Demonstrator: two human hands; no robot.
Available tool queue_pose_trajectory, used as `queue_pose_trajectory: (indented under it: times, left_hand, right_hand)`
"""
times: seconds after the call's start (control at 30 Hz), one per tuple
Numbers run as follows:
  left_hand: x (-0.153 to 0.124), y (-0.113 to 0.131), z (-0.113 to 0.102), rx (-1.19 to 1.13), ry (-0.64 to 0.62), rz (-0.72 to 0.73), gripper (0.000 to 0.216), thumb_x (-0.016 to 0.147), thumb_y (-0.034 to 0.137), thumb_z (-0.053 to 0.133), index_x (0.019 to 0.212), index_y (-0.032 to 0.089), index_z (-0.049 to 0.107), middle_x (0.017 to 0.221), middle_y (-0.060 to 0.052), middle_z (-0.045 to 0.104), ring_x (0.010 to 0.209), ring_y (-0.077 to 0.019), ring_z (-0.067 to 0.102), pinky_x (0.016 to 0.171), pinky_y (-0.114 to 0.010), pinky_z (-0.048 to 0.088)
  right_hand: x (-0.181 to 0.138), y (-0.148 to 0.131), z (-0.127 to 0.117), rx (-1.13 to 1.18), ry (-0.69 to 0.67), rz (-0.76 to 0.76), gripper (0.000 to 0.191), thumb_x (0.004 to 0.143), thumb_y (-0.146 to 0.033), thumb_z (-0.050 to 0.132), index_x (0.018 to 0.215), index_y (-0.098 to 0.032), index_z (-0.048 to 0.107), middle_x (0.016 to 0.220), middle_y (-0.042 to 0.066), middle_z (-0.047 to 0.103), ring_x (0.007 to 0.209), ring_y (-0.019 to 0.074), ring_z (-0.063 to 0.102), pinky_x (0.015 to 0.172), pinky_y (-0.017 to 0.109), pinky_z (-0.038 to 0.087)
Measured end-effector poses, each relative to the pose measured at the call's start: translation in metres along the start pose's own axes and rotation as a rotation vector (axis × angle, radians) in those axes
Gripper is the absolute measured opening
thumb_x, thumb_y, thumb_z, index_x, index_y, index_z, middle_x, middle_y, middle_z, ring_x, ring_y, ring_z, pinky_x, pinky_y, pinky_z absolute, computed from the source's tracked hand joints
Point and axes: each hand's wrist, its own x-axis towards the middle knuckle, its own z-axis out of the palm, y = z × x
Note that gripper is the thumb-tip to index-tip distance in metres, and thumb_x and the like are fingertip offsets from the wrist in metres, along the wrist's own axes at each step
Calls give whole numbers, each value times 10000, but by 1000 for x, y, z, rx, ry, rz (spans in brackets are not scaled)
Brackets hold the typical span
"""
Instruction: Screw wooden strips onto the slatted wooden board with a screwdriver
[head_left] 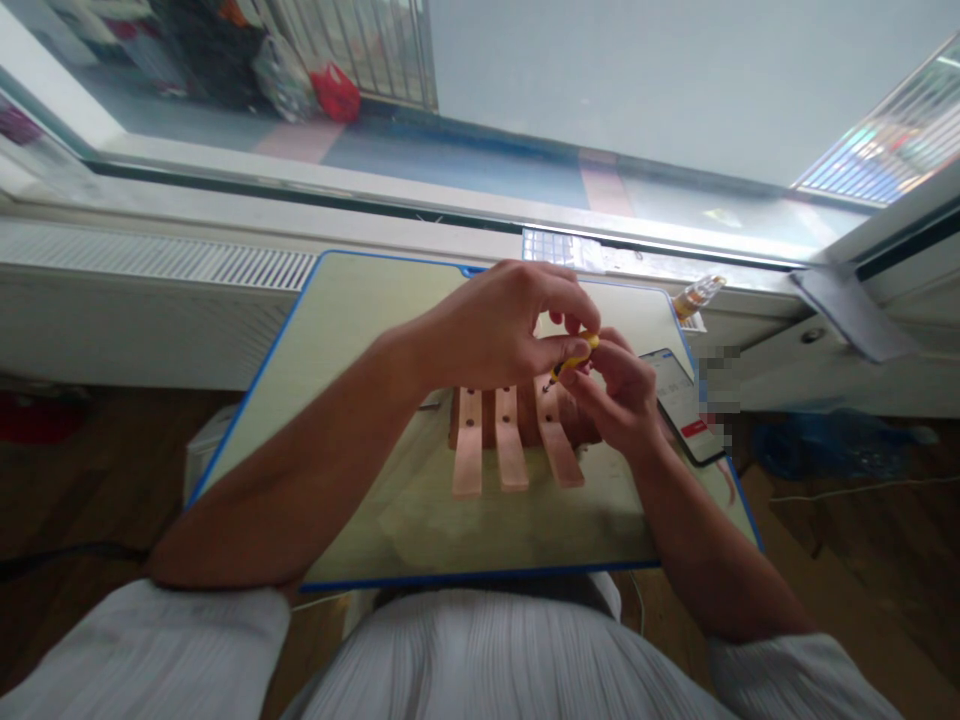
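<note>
A small yellow-and-black screwdriver (571, 362) slants over the rightmost of three light wooden strips (564, 455), its tip down by a dark screw on that strip. My left hand (517, 320) reaches across from the left, thumb and bent fingers pinching the yellow handle. From the right, my right hand (622, 395) closes its fingers and thumb about the same screwdriver; exactly where they grip is partly hidden. Beneath the strips lies a brown wooden piece (487, 425), its far side covered by my hands. Dark screws or holes show on the strips, whose near ends overhang it.
All this rests on a pale blue-edged folding table (420, 540). A phone (682, 405) lies at its right, by a clear-and-amber bottle (697, 297). Beyond the far edge are a window sill (360, 222) and a white radiator (150, 260). A thin metal piece (429, 406) lies left of the strips.
</note>
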Motion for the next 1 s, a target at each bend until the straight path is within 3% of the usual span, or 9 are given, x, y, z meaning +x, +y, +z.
queue_pose_trajectory:
  times: [0.13, 0.47, 0.73, 1.0]
  left_hand:
    - [0, 0, -1, -6, -15, 17, 156, 932, 260, 751, 1034, 252, 869, 1042, -55, 824, 983, -213, 756, 916, -366, 594]
    - [-1, 5, -1, -31, -83, 43, 164, 903, 255, 768, 1028, 234, 873, 1001, -53, 819, 895, -185, 744, 850, -337, 592]
    - [0, 1, 6, -26, -24, 38, 124, 869, 312, 847, 935, 212, 816, 891, -21, 792, 811, -157, 709, 752, -308, 553]
    - [0, 0, 6, -72, -12, 44, 43, 891, 238, 801, 923, 221, 823, 888, -10, 795, 852, -158, 729, 796, -307, 564]
  right_hand:
    - [-2, 3, 0, 4, 18, 21, 117, 990, -395, 789, 991, -280, 811, 1033, 70, 684, 949, 249, 655, 832, 435, 558]
    - [0, 6, 3, 78, -6, -29, 105, 963, -281, 816, 979, -259, 715, 1020, 31, 693, 956, 221, 651, 859, 398, 532]
    - [-2, 8, 5, 54, 11, -5, 198, 926, -260, 859, 916, -250, 662, 940, -18, 663, 846, 166, 596, 774, 338, 480]
    - [0, 5, 1, 66, 7, 12, 168, 911, -314, 880, 948, -255, 728, 960, 4, 671, 862, 184, 606, 784, 361, 489]
